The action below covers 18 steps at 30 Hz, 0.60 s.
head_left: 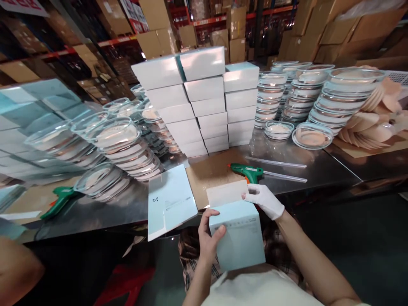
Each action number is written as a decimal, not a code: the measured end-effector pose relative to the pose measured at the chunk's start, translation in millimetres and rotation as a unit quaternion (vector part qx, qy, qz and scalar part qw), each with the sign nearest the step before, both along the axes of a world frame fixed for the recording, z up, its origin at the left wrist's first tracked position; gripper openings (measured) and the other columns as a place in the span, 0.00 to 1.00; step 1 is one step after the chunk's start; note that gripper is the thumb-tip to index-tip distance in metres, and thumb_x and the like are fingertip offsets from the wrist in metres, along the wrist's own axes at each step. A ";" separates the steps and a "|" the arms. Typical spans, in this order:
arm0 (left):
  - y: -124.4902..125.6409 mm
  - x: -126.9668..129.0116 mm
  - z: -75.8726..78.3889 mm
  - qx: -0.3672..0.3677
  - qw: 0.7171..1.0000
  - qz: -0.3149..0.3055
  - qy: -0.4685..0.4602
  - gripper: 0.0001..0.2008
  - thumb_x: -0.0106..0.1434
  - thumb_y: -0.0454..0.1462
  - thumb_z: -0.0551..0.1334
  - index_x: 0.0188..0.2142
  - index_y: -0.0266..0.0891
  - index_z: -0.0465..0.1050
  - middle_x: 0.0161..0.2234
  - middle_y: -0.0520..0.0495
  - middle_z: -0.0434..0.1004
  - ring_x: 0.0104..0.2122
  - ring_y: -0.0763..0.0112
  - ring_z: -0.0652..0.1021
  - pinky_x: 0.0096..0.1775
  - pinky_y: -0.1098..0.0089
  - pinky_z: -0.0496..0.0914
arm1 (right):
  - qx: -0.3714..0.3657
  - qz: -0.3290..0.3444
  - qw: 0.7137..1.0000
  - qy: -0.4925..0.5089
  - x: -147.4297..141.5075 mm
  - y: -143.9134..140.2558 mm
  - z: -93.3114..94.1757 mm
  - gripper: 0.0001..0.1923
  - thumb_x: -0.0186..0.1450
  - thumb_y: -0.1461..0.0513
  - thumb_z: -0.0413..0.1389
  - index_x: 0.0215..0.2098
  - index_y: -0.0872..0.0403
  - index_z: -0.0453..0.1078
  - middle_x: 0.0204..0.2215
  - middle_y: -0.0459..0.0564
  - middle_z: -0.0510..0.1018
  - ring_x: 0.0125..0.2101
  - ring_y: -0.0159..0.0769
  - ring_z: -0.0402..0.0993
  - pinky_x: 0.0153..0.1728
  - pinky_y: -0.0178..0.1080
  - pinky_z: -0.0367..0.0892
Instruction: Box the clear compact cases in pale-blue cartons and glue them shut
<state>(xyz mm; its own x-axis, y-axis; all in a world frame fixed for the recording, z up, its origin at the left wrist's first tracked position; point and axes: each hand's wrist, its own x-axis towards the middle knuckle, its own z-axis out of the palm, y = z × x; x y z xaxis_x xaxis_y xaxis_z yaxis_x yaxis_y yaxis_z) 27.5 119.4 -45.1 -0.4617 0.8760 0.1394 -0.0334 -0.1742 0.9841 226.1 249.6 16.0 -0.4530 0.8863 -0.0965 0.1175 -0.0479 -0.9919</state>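
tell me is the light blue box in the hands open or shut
Open. The light blue box has its top flap still raised; the gloved right hand pinches the flap's edge and the bare left hand grips the box's side.

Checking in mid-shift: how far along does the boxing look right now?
Done: closed white boxes stand stacked at the back of the steel table. In hand: the left hand grips a pale blue box while the gloved right hand holds its open flap; a green glue gun lies just beyond. Left: many clear lidded dishes wait stacked, and a flat carton lies unfolded.
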 end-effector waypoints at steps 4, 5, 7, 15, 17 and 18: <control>2.3 2.2 -0.4 0.009 0.994 -0.013 -0.111 0.28 0.53 0.53 0.76 0.46 0.46 0.70 0.49 0.44 0.78 0.54 0.50 0.78 0.54 0.58 0.71 | 0.064 0.091 0.991 0.076 12.4 -2.4 3.6 0.31 0.59 0.36 0.65 0.39 0.55 0.80 0.44 0.55 0.82 0.48 0.49 0.78 0.53 0.49 0.72; 3.6 1.6 0.4 0.030 0.991 -0.017 -0.133 0.29 0.54 0.51 0.76 0.49 0.48 0.67 0.48 0.45 0.78 0.53 0.52 0.79 0.55 0.57 0.71 | 0.088 0.137 0.982 0.100 16.3 -3.2 4.4 0.35 0.59 0.33 0.63 0.42 0.54 0.80 0.48 0.56 0.80 0.51 0.50 0.77 0.55 0.51 0.71; 6.7 -1.2 2.1 0.070 0.989 -0.012 -0.131 0.31 0.57 0.48 0.76 0.53 0.51 0.62 0.47 0.48 0.78 0.53 0.57 0.79 0.56 0.57 0.71 | 0.140 0.205 0.963 0.105 21.4 -5.8 5.1 0.38 0.58 0.32 0.62 0.49 0.51 0.78 0.54 0.58 0.77 0.56 0.51 0.74 0.58 0.53 0.69; 9.5 -10.8 5.2 0.049 0.997 -0.038 0.050 0.16 0.62 0.50 0.72 0.33 0.42 0.76 0.45 0.42 0.75 0.51 0.55 0.76 0.55 0.58 0.68 | 0.248 0.230 0.941 -0.021 14.5 -12.7 -7.3 0.16 0.72 0.54 0.60 0.55 0.47 0.80 0.54 0.55 0.76 0.57 0.45 0.73 0.61 0.50 0.69; 9.9 -8.0 5.5 0.040 0.998 -0.032 0.046 0.16 0.61 0.51 0.73 0.34 0.42 0.77 0.45 0.43 0.75 0.51 0.55 0.76 0.54 0.59 0.68 | 0.226 0.237 0.945 0.000 15.2 -9.7 -7.6 0.16 0.72 0.53 0.61 0.54 0.48 0.81 0.55 0.55 0.77 0.57 0.45 0.73 0.60 0.50 0.70; 10.4 -6.4 5.5 0.036 0.998 -0.030 0.044 0.17 0.60 0.52 0.73 0.33 0.42 0.78 0.45 0.42 0.75 0.52 0.54 0.76 0.54 0.59 0.69 | 0.213 0.245 0.946 0.009 16.0 -8.1 -7.5 0.16 0.72 0.53 0.61 0.54 0.48 0.81 0.56 0.55 0.77 0.58 0.45 0.73 0.60 0.50 0.70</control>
<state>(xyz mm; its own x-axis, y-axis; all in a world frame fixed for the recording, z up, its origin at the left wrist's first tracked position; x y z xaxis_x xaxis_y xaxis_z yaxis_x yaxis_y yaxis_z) 21.1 129.8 -39.6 -0.3910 0.8881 0.2415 0.0399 -0.2457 0.9685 242.1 241.5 8.5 -0.8175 0.5263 0.2337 0.0047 0.4119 -0.9112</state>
